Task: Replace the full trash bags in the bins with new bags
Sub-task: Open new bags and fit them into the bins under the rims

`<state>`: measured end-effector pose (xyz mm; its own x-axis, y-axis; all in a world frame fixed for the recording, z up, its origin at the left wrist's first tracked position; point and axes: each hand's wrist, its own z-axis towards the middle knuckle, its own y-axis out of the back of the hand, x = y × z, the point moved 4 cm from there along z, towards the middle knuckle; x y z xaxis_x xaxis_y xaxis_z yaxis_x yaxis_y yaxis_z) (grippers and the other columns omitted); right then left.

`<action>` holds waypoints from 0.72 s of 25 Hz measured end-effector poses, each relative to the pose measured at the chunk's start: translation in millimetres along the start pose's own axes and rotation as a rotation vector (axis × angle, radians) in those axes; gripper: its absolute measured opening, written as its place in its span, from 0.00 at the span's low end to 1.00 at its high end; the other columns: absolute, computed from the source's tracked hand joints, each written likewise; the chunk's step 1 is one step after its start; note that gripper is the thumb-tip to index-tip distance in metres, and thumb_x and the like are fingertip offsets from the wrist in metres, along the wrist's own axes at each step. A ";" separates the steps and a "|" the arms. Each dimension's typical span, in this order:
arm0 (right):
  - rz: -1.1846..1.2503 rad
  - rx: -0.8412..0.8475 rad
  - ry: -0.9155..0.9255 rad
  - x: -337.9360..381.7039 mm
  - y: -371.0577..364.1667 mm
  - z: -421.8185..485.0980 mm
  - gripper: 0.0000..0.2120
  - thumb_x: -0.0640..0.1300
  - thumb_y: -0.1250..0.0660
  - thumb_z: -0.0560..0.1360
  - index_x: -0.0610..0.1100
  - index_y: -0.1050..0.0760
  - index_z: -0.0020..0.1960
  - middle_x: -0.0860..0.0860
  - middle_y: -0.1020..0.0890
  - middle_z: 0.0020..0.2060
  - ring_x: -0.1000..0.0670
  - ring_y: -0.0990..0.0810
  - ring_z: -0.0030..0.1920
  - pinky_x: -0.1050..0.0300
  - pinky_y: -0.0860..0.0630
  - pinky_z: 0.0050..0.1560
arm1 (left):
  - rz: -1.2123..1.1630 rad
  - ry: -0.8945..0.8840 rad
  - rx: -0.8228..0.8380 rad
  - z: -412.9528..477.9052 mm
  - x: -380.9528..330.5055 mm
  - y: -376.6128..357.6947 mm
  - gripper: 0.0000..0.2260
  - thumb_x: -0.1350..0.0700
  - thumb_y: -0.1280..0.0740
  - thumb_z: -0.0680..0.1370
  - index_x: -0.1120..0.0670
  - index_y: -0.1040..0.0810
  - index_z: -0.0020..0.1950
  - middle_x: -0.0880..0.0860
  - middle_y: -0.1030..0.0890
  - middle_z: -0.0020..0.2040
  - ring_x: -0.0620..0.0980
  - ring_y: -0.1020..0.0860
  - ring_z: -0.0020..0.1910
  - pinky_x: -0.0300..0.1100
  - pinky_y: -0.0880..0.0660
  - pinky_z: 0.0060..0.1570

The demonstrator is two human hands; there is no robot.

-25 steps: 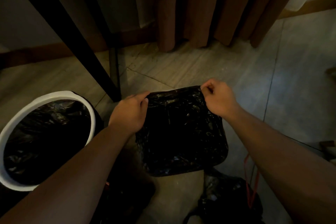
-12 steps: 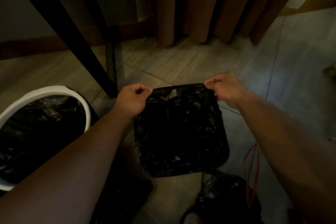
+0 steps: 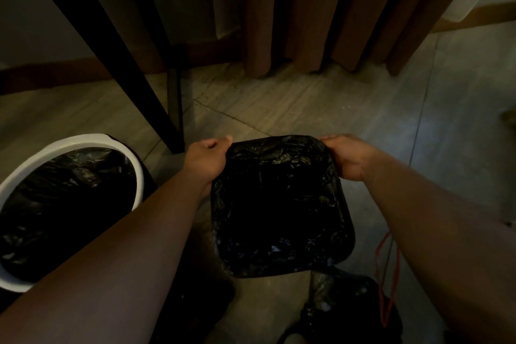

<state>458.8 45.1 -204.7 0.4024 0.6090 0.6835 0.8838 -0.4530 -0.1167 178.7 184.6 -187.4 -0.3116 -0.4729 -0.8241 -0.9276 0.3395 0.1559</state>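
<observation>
A black trash bag (image 3: 279, 204) is stretched over a squarish bin in the middle of the floor, and its inside is dark. My left hand (image 3: 205, 158) grips the bag's edge at the bin's far left corner. At the far right corner my right hand (image 3: 347, 156) holds the bag's edge, fingers wrapped down the outside. A round white-rimmed bin (image 3: 138, 173) lined with black plastic stands at the left. A filled black bag (image 3: 351, 310) with red drawstrings (image 3: 388, 282) lies on the floor at the bottom right.
A black table leg (image 3: 117, 64) slants down behind the round bin. Brown curtains (image 3: 307, 8) hang to the floor at the back. The floor is grey tile (image 3: 446, 109), and something dark lies at the bottom centre under my left arm.
My hands have pulled the bag's far edge apart and down over the bin's far corners. My right hand has turned, so its fingers now wrap down the outside.
</observation>
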 end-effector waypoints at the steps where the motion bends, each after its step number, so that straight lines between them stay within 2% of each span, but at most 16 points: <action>1: -0.006 -0.015 0.000 -2.1 -3.4 -1.8 0.13 0.36 0.39 0.84 0.36 0.16 0.55 0.40 0.11 0.48 0.45 0.11 0.46 0.51 0.14 0.48 | 0.004 0.022 -0.002 -0.6 2.5 1.1 0.15 0.42 0.26 0.79 0.54 0.13 0.47 0.54 0.11 0.41 0.50 0.12 0.40 0.42 0.17 0.41; 3: -0.021 -0.056 0.012 -4.5 -6.9 -6.7 0.13 0.36 0.39 0.84 0.36 0.16 0.52 0.40 0.11 0.45 0.45 0.11 0.42 0.53 0.14 0.40 | -0.023 0.052 0.005 -1.1 7.7 3.5 0.16 0.41 0.25 0.77 0.54 0.13 0.50 0.54 0.11 0.43 0.52 0.12 0.42 0.46 0.15 0.45; 7: 0.019 -0.099 0.090 -10.2 -5.7 -19.4 0.13 0.44 0.35 0.83 0.39 0.14 0.56 0.46 0.12 0.44 0.46 0.13 0.44 0.53 0.19 0.46 | -0.117 0.083 0.089 -2.3 10.5 9.9 0.05 0.53 0.23 0.75 0.53 0.11 0.47 0.58 0.11 0.47 0.56 0.12 0.43 0.50 0.15 0.47; 10: -0.021 -0.208 0.198 -22.2 2.1 -35.1 0.10 0.49 0.31 0.81 0.46 0.14 0.52 0.51 0.13 0.39 0.51 0.15 0.39 0.55 0.21 0.38 | -0.112 0.130 0.117 -2.5 7.7 11.9 0.03 0.57 0.24 0.77 0.55 0.12 0.48 0.59 0.12 0.49 0.59 0.14 0.50 0.56 0.17 0.58; 11: -0.038 -0.244 0.238 -27.5 3.0 -40.4 0.10 0.51 0.30 0.80 0.47 0.13 0.50 0.52 0.13 0.39 0.51 0.14 0.39 0.55 0.21 0.38 | -0.099 0.150 0.129 -3.2 5.9 12.5 0.03 0.57 0.25 0.77 0.55 0.12 0.49 0.59 0.13 0.49 0.59 0.15 0.52 0.56 0.18 0.58; 14: -0.112 -0.376 0.342 -39.5 0.1 -55.3 0.14 0.61 0.30 0.77 0.52 0.13 0.50 0.53 0.11 0.43 0.53 0.12 0.45 0.53 0.18 0.45 | -0.086 0.230 0.133 -5.7 3.0 13.2 0.04 0.56 0.25 0.78 0.55 0.14 0.50 0.56 0.14 0.48 0.55 0.17 0.52 0.49 0.19 0.49; 16: -0.251 -0.442 0.436 -43.5 -6.2 -62.3 0.19 0.67 0.33 0.75 0.54 0.15 0.51 0.54 0.12 0.44 0.54 0.13 0.47 0.52 0.17 0.49 | -0.061 0.238 0.102 -5.7 2.5 14.5 0.05 0.56 0.25 0.78 0.56 0.15 0.51 0.55 0.14 0.47 0.54 0.17 0.50 0.48 0.19 0.49; 18: -0.387 -0.498 0.498 -46.1 -13.8 -66.9 0.21 0.68 0.37 0.76 0.53 0.16 0.53 0.54 0.13 0.44 0.53 0.14 0.48 0.50 0.17 0.52 | -0.041 0.233 0.094 -4.8 1.5 15.3 0.06 0.54 0.25 0.79 0.56 0.15 0.51 0.54 0.14 0.47 0.53 0.16 0.48 0.47 0.19 0.47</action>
<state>412.1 -20.3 -186.4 -0.1682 0.4732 0.8648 0.6814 -0.5781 0.4488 163.1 185.2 -183.6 -0.3237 -0.6588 -0.6791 -0.9206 0.3851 0.0652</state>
